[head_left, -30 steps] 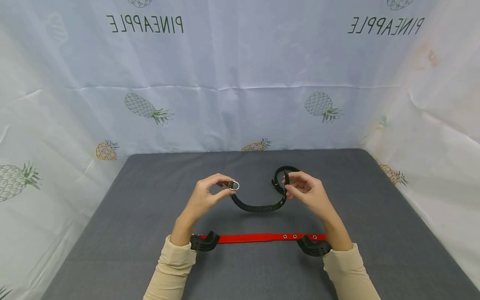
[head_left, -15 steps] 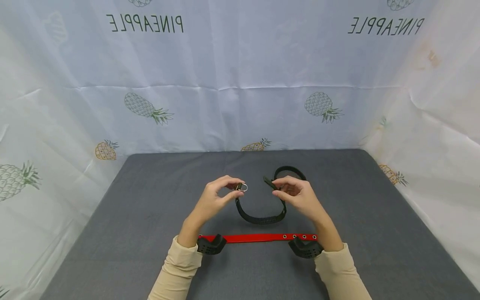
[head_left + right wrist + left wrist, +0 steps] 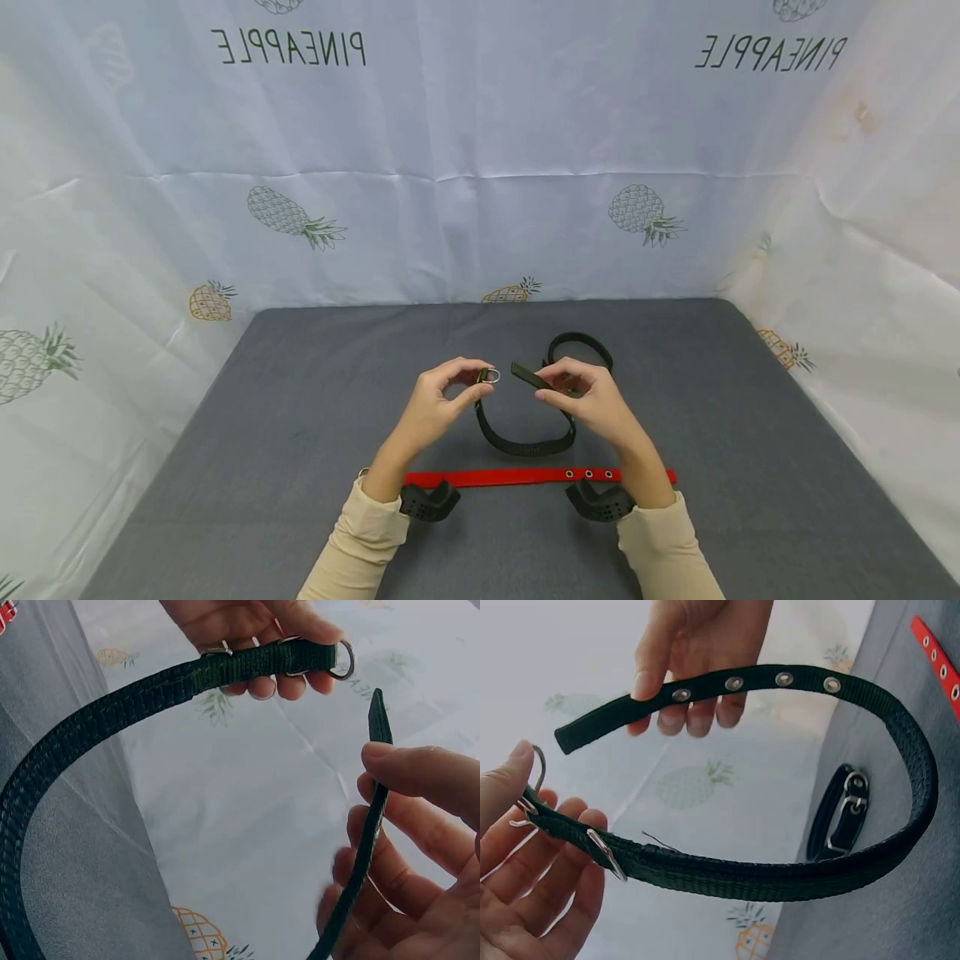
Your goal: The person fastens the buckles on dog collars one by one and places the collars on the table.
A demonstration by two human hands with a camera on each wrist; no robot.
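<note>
Collar hangs unfastened mid-frame: left hand pinches its buckle end, right hand its tip, not yet joined.

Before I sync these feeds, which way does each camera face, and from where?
Head: on the head, facing forward and down at the table; left hand, right hand, sleeves show.
Left wrist: on that wrist, facing the green strap; left hand nearer, right beyond.
Right wrist: on that wrist, facing the green strap; right hand nearer, left beyond.
Both wrist views share the green strap and hands.
</note>
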